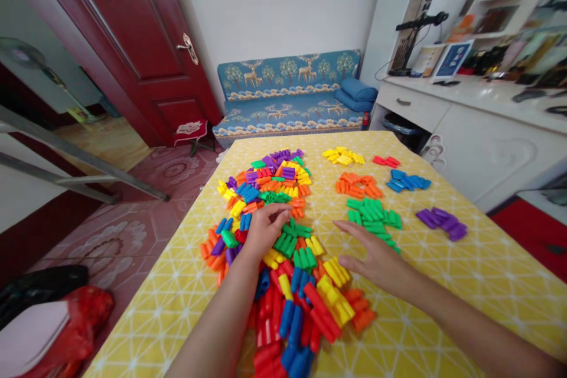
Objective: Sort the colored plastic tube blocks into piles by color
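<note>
A large mixed heap of colourful plastic tube-shaped building blocks (270, 319) spreads along the left and middle of the table. Over its middle, my left hand (266, 225) has its fingers curled together beside some green blocks (287, 242); whatever lies between the fingertips is hidden. My right hand (374, 257) hovers just right of the heap, thumb and fingers apart, holding nothing. Close beyond it lies a group of green blocks (372, 212). Farther off are separate groups of orange blocks (358, 184), yellow blocks (343, 156), red blocks (386, 161), blue blocks (407, 181) and purple blocks (442, 222).
A yellow patterned cloth (177, 307) covers the table. Behind it stands a blue sofa (287, 100), with a red door (128, 29) to the left. A white dresser (496, 136) lines the right side. Bags (88, 325) lie at the lower left.
</note>
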### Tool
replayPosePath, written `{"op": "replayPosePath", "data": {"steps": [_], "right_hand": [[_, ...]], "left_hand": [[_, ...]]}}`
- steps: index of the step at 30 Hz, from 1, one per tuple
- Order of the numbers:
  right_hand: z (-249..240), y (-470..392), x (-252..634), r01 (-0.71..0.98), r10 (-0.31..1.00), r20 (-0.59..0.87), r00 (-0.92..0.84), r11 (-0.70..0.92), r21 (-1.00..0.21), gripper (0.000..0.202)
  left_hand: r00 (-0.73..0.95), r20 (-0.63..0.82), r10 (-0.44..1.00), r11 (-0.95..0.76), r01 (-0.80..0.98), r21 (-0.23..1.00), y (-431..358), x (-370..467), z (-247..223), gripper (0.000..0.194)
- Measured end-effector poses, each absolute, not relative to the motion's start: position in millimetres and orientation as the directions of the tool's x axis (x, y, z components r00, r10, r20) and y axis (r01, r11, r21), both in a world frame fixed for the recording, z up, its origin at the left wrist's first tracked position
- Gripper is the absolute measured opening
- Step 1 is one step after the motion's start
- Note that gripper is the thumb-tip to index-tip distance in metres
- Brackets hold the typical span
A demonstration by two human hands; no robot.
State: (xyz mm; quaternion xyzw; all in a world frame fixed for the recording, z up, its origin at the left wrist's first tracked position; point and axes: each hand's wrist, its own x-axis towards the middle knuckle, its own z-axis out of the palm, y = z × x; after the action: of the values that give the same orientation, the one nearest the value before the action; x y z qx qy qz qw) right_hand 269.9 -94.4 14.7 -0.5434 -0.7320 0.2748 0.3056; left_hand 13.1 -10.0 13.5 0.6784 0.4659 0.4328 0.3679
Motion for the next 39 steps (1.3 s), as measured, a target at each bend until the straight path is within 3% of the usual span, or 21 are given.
{"op": "replayPosePath", "data": {"steps": [9, 13, 18, 22, 27, 33, 39], "right_hand": [[1.6, -203.7, 294.8, 0.812, 0.928, 0.196, -0.317, 0.372, -0.449, 0.117], [-7.3, -228.0, 264.7, 0.818, 0.920, 0.188, -0.345, 0.393, -0.420, 0.120], [-14.6, -188.6, 219.8, 0.754, 0.898, 0.298, -0.325, 0.436, -0.491, 0.110], [-11.2, -119.4, 204.6, 0.682, 0.896, 0.341, -0.284, 0.439, -0.584, 0.086], [-15.3, -48.7, 182.0, 0.618, 0.912, 0.397, -0.101, 0.371, -0.693, 0.076], [-15.5, -36.8, 158.7, 0.473, 0.905, 0.426, -0.021, 0.384, -0.793, 0.076], [-9.7, -39.5, 166.7, 0.214, 0.926, 0.375, 0.037, 0.359, -0.908, 0.049]], "left_hand": [[0.181, 0.243, 0.953, -0.283, 0.243, 0.928, -8.8, 14.0, 11.2, 0.026], [0.192, 0.260, 0.946, -0.302, 0.239, 0.923, -8.4, 13.5, 9.8, 0.026], [0.194, 0.255, 0.947, -0.298, 0.242, 0.923, -9.6, 13.9, 11.8, 0.026], [0.147, 0.271, 0.951, -0.299, 0.224, 0.927, -11.4, 15.0, 15.8, 0.028], [0.140, 0.313, 0.940, -0.326, 0.086, 0.941, -14.5, 14.6, 22.0, 0.035], [0.061, 0.341, 0.938, -0.345, 0.074, 0.936, -17.8, 14.6, 30.1, 0.035], [0.023, 0.367, 0.930, -0.363, -0.098, 0.926, -30.6, 26.5, 46.8, 0.034]]}}
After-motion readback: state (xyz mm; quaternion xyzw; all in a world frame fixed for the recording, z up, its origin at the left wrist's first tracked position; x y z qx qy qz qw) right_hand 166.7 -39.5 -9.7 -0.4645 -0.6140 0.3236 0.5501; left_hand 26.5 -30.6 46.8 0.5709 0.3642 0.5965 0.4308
